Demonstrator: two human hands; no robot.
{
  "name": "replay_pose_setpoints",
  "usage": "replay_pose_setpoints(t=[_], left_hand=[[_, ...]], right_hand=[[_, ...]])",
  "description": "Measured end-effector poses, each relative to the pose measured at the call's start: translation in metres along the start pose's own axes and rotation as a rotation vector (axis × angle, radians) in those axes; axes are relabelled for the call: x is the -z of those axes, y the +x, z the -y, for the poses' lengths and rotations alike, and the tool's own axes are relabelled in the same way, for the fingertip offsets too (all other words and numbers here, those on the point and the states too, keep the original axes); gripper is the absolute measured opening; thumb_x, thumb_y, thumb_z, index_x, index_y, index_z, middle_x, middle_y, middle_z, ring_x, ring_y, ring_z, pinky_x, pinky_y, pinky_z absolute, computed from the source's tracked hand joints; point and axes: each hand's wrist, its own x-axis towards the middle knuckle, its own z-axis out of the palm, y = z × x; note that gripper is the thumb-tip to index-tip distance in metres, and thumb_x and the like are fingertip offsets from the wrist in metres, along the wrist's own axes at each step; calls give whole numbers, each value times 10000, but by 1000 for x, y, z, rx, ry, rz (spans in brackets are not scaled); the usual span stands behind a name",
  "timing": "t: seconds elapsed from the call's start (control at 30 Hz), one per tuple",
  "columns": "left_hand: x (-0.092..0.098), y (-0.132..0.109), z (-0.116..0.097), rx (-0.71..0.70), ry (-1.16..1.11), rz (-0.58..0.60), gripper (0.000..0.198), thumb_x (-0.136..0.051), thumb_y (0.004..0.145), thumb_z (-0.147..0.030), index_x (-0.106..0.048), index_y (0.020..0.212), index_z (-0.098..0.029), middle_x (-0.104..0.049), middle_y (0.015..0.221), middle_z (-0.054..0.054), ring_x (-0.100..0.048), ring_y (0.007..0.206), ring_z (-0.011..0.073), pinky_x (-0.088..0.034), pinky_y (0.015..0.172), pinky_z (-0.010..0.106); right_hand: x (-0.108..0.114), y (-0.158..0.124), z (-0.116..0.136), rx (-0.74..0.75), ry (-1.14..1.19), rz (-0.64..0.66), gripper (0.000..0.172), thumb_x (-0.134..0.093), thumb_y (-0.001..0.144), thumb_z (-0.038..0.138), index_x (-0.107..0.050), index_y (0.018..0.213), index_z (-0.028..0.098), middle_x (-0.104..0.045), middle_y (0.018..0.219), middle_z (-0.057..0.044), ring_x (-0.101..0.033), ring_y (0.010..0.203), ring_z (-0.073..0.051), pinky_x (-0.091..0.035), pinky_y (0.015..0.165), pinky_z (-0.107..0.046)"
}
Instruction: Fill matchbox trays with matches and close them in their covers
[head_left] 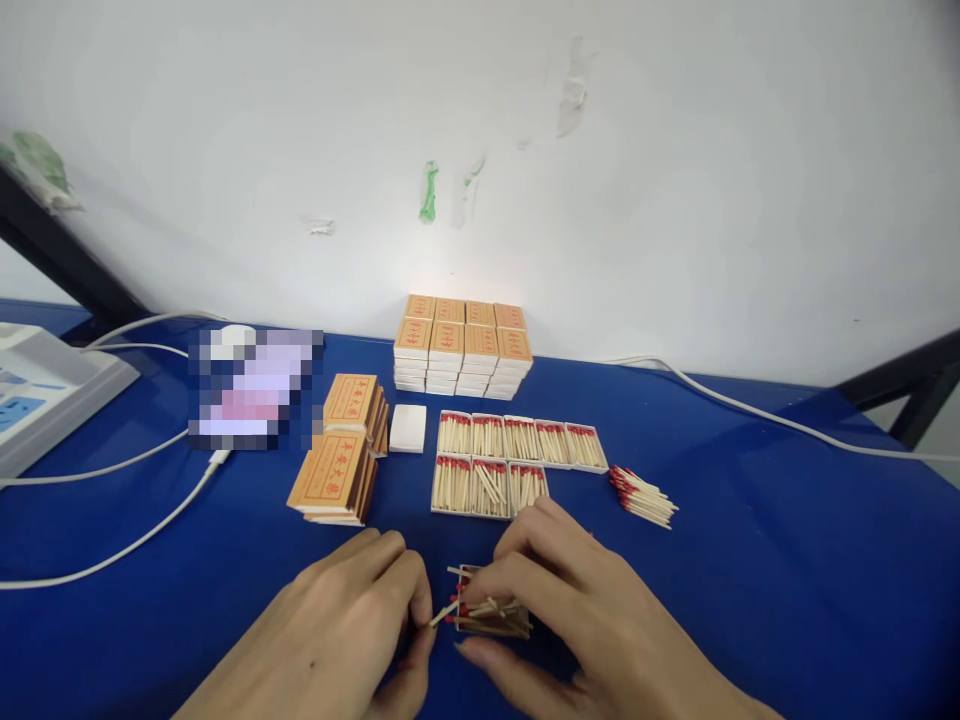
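One matchbox tray (491,618) sat low on the tabletop (750,560); left hand (352,625) grip pinched a match (444,614), right hand (577,600) grip clasped the tray. Crossed matches could spill if nudged.

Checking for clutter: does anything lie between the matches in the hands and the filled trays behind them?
Nothing visible. Left hand and right hand both grip the matches; only bare blue cloth separates them from the filled trays.

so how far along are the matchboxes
Done: eight trays lie filled, with boxes stacked behind. In hand: the left hand and right hand gather matches. Left: the loose pile, and sleeves not yet on the trays.
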Motion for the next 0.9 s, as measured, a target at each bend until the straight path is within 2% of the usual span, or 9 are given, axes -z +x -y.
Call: replay_pose_setpoints(t=[0.13, 0.3, 0.43, 0.5, 0.57, 0.63, 0.7, 0.8, 0.9], left_hand=[[5, 1, -1, 74, -5, 93, 243, -502, 986, -105, -686, 910, -245, -784, 910, 39, -815, 771, 268, -603, 678, 375], [9, 2, 4, 40, 8, 88, 236, -500, 1016, -142, -689, 920, -245, -774, 920, 48, -810, 764, 278, -588, 672, 385], [9, 1, 5, 50, 1, 114, 146, -619, 965, -134, -714, 942, -242, -781, 934, 37, -818, 816, 291, -598, 695, 383], [11, 1, 4, 77, 10, 145, 129, -701, 893, -116, -719, 922, -240, -784, 929, 37, -816, 828, 305, -585, 672, 373], [13, 1, 4, 79, 4, 171, 125, -721, 896, -119, -731, 930, -238, -791, 952, 44, -817, 849, 306, -589, 677, 366], [16, 1, 4, 41, -10, 180, 144, -647, 984, -134, -744, 967, -239, -798, 983, 50, -824, 874, 291, -610, 701, 355], [19, 2, 5, -3, 1, 180, 259, -526, 1043, -112, -745, 988, -238, -795, 977, 49, -825, 862, 270, -620, 704, 337], [19, 2, 6, -107, 85, 110, 374, -417, 1032, -61, -744, 959, -225, -784, 935, 62, -808, 800, 266, -626, 687, 347], [15, 0, 6, -201, 205, 30, 419, -394, 990, -22, -756, 917, -220, -775, 877, 72, -782, 754, 287, -624, 674, 379]], right_hand=[[-12, 1, 1, 69, -79, -70, 76, -816, 1034, 158, -767, 1038, 215, -733, 998, -53, -657, 909, -214, -523, 664, -318], [-17, 2, 1, 60, -61, -44, 89, -822, 1038, 168, -757, 1012, 224, -735, 970, -37, -646, 888, -199, -504, 659, -302], [-7, 4, 4, -17, 56, -9, 113, -831, 1041, 155, -770, 991, 236, -742, 951, -14, -667, 904, -179, -545, 719, -280], [2, 7, 7, -77, 139, -30, 123, -833, 1042, 164, -772, 969, 241, -733, 921, 6, -681, 880, -153, -558, 743, -262], [11, 9, 8, -150, 181, -49, 123, -817, 1051, 183, -777, 956, 250, -722, 898, 21, -689, 843, -133, -551, 726, -253], [16, 11, 8, -204, 177, -57, 119, -802, 1052, 200, -783, 952, 263, -698, 866, 34, -677, 792, -125, -534, 696, -257], [17, 11, 7, -215, 170, -61, 132, -786, 1039, 172, -785, 949, 268, -694, 862, 36, -673, 783, -125, -546, 716, -262], [12, 9, 7, -159, 167, -14, 163, -782, 1017, 109, -782, 954, 259, -734, 913, 19, -700, 858, -140, -577, 769, -260], [8, 8, 7, -110, 120, 52, 173, -804, 1013, 92, -776, 966, 256, -758, 963, 5, -711, 936, -165, -581, 763, -264]])
